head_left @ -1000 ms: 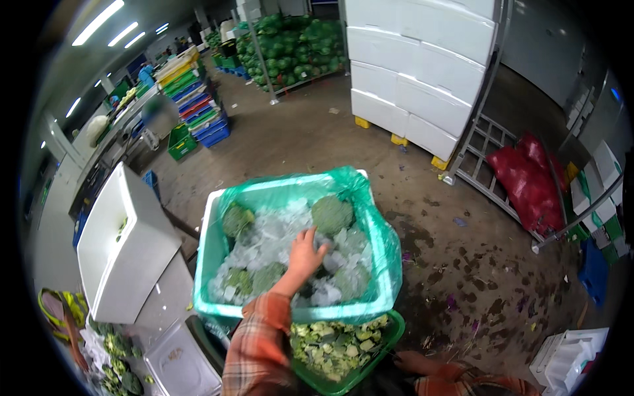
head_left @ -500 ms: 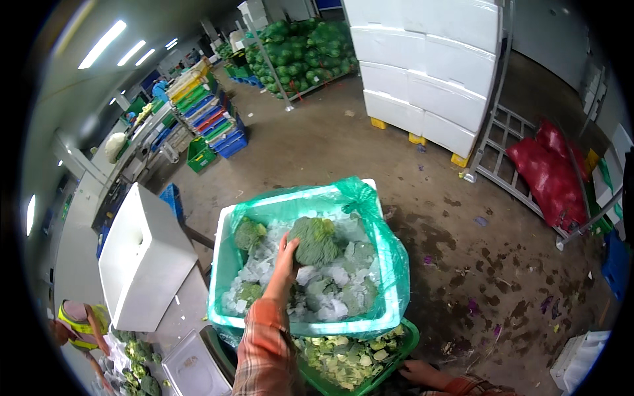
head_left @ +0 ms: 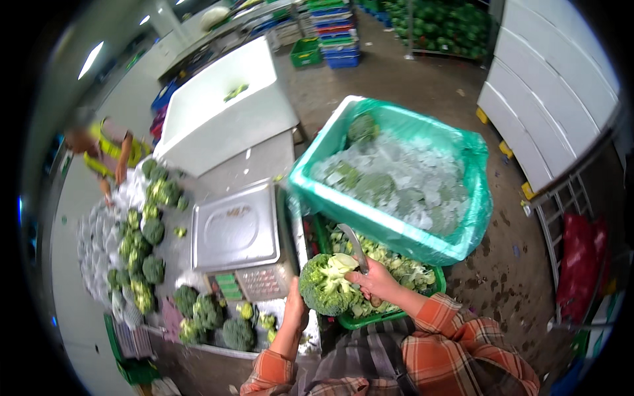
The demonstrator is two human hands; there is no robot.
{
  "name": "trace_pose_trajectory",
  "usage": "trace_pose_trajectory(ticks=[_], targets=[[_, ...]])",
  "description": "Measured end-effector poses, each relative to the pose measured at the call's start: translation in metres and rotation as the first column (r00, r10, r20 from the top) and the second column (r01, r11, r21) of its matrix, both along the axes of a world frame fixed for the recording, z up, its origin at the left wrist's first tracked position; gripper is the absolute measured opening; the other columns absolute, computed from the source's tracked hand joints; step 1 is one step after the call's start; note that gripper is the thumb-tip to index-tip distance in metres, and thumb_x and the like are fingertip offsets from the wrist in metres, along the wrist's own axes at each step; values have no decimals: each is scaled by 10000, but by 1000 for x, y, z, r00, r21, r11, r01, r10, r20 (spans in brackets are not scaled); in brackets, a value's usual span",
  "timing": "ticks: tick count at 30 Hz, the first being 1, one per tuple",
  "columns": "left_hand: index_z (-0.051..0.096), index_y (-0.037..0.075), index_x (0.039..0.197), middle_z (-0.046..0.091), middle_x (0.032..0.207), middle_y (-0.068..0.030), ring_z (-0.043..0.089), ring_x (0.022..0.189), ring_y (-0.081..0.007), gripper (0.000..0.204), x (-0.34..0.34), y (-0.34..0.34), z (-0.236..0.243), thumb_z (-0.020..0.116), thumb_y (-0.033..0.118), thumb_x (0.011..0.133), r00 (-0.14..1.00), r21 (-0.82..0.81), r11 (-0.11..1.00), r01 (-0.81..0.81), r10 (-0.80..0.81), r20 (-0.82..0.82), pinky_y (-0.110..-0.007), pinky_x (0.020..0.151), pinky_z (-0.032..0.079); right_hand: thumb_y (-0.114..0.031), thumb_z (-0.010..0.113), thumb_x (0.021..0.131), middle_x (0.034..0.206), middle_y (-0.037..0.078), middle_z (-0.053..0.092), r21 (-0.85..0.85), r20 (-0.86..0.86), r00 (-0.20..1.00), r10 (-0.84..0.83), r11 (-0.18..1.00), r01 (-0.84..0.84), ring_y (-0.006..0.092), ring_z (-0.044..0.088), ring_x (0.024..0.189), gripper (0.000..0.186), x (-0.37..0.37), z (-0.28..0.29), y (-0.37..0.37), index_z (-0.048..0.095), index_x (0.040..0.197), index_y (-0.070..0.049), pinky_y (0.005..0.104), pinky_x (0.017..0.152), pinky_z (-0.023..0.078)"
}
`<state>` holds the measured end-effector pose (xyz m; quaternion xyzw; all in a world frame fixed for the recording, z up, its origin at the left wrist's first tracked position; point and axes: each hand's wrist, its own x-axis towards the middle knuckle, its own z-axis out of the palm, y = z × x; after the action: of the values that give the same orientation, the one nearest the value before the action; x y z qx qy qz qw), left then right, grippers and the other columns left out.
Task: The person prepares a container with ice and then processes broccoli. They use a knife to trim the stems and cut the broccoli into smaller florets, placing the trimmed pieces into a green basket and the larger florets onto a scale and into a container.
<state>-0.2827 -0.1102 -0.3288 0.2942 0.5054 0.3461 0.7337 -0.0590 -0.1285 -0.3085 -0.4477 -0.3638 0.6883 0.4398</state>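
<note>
In front of my body, my left hand [head_left: 295,309] cups the left side of a broccoli head [head_left: 320,290], its fingers partly hidden behind it. The pale cut stem points up and to the right. My right hand [head_left: 380,282] is closed on a knife, and its curved blade [head_left: 353,243] rises beside the stem. My right thumb lies close to the stalk. Beneath this hand is a green crate [head_left: 436,285] of broccoli trimmings. Just beyond, a white foam box [head_left: 314,150] with a green plastic liner holds crushed ice and several broccoli heads.
A steel scale [head_left: 238,228] stands on the table at my left. Several broccoli heads [head_left: 153,231] lie past it. An open white foam box [head_left: 218,99] stands tilted farther back. A co-worker in a yellow vest [head_left: 105,146] works at far left. White boxes [head_left: 548,99] are stacked at right.
My view has turned left. My left hand has come out of the iced box, bringing a broccoli head near my body. My right hand has risen beside it, now showing a knife.
</note>
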Motion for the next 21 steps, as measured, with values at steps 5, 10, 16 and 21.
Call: trace_pose_trajectory(ticks=[5,10,16,21], targets=[[162,36,1419,434,1276,-193,486,1119,-245,843,-38,-33,4,664,52,741,981,198,976,-91,122,-152,-342,891,450,-313,631,858,616,-7,473,-81,41,991,128,989,-124,64,421,420,532,-70,-36,-5,396,1233,-18,228,389,365],[155,-43,1406,489,1213,-207,513,1073,-230,900,-42,-32,-5,694,88,698,942,223,971,-90,156,-297,-295,903,425,-156,584,847,750,88,564,680,636,703,-317,661,-317,259,566,545,316,-54,-87,-21,524,1132,-35,360,490,458],[142,-89,1390,410,1288,-243,468,1128,-261,848,-43,-30,-23,644,153,750,930,178,983,-47,108,-351,-308,941,394,-129,571,816,816,110,556,374,911,377,-168,722,-582,295,603,622,245,-44,-75,-48,563,1045,-42,385,572,502],[191,-95,1369,427,1262,-252,450,1148,-279,826,-44,-28,-32,653,166,735,931,234,972,-2,87,-354,-335,964,372,-96,556,778,800,146,543,295,950,250,-185,790,-538,321,604,604,260,-57,-97,-46,567,1035,-56,414,527,495]])
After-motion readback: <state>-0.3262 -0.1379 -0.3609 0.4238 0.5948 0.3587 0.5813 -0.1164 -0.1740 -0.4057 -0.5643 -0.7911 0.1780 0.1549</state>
